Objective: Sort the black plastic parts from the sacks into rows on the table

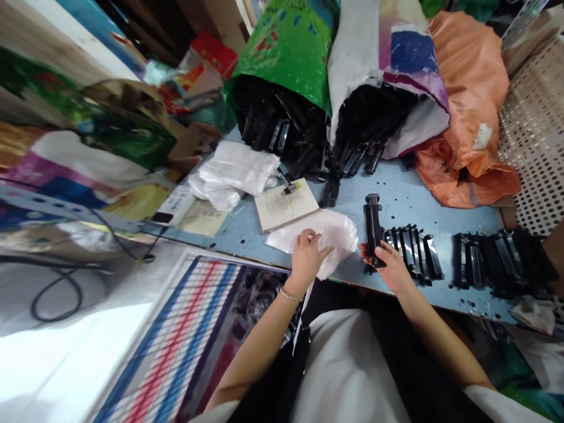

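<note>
My right hand (392,267) grips a long black plastic part (372,226) near its lower end, holding it upright at the table's front edge. My left hand (306,255) rests on a fanned stack of thin clear plastic bags (337,235). Its fingers are slightly bent and its thumb stands apart from them. Just right of my right hand, a row of similar black parts (414,252) lies side by side. Farther right is another cluster of these parts (484,264).
A green sack (286,41) and a white and purple sack (361,47) spill black parts onto the blue table (238,226). Behind the bags lie a stained pad (286,205) and folded white plastic bags (242,167). An orange sack (467,106) sits at the right back.
</note>
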A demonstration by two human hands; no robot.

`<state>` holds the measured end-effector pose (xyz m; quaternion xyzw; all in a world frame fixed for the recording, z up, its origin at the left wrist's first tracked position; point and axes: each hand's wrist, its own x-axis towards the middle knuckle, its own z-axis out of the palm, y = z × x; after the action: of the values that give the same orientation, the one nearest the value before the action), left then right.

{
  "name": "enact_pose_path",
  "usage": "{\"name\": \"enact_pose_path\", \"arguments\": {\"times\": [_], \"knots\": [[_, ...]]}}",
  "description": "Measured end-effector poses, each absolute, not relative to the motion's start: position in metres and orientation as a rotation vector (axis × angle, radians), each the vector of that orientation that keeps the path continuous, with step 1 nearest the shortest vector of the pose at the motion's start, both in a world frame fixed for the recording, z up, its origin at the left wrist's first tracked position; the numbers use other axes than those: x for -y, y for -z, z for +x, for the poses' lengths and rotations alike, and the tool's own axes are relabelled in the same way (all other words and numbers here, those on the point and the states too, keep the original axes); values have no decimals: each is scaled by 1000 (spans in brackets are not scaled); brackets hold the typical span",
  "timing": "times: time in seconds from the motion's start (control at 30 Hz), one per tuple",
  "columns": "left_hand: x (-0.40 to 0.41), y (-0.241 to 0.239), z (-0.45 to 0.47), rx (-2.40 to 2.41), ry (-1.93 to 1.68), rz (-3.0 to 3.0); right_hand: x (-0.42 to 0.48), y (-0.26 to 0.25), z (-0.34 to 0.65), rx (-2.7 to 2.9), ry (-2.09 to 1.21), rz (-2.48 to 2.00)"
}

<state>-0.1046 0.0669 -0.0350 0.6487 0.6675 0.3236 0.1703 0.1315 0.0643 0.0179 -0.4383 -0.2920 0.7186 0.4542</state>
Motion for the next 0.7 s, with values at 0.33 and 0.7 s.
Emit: {"name": "enact_pose_path", "arguments": {"times": [0.33,0.7], "knots": [[-95,41,-141,-1696,-929,1160,-80,-19,91,488,-2038,-861],[-72,28,-159,-1875,-854,2041,-99,-1,27,600,-1643,-1011]]}}
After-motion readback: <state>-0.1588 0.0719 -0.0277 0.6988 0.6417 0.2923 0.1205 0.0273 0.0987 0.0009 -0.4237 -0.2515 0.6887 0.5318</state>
